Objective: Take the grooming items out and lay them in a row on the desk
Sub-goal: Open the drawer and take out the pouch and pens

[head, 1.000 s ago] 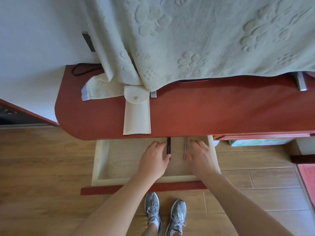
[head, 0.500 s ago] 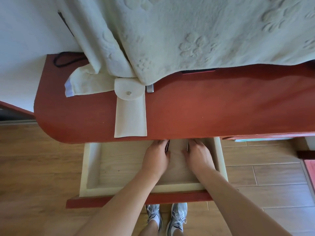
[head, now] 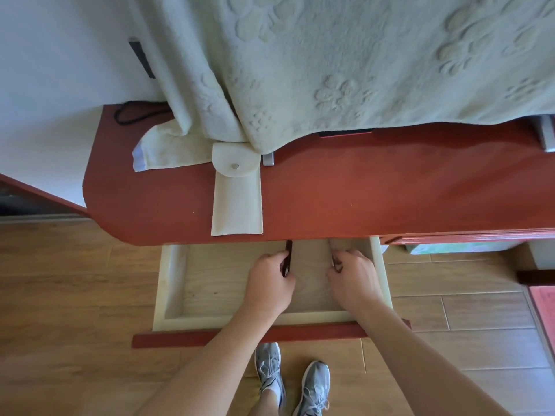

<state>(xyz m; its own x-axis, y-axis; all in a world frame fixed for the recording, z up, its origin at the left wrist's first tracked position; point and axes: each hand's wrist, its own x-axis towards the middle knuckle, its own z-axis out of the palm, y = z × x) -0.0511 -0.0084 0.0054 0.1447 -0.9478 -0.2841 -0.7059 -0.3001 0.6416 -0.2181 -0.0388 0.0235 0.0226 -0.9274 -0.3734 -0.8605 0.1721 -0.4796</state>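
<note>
Both my hands are inside the open wooden drawer [head: 172, 283] under the red desk [head: 375, 190]. My left hand [head: 271, 280] is closed around a thin dark tool [head: 289, 250] whose far end pokes out toward the desk edge. My right hand [head: 354, 277] is curled around a slim metal tool [head: 332, 261], mostly hidden by the fingers. A cream felt pouch [head: 237, 199] with a snap flap lies on the desk above the drawer, left of centre.
A pale embossed towel [head: 345, 64] hangs over the back of the desk, hiding whatever stands there; two metal feet [head: 268, 159] show under it. A black cable [head: 135, 112] lies at the desk's back left. The drawer's red front [head: 180, 337] juts out over the wooden floor.
My fingers, flat on the drawer floor beside the two tools a second ago, have closed around them. The camera view has shifted slightly.
</note>
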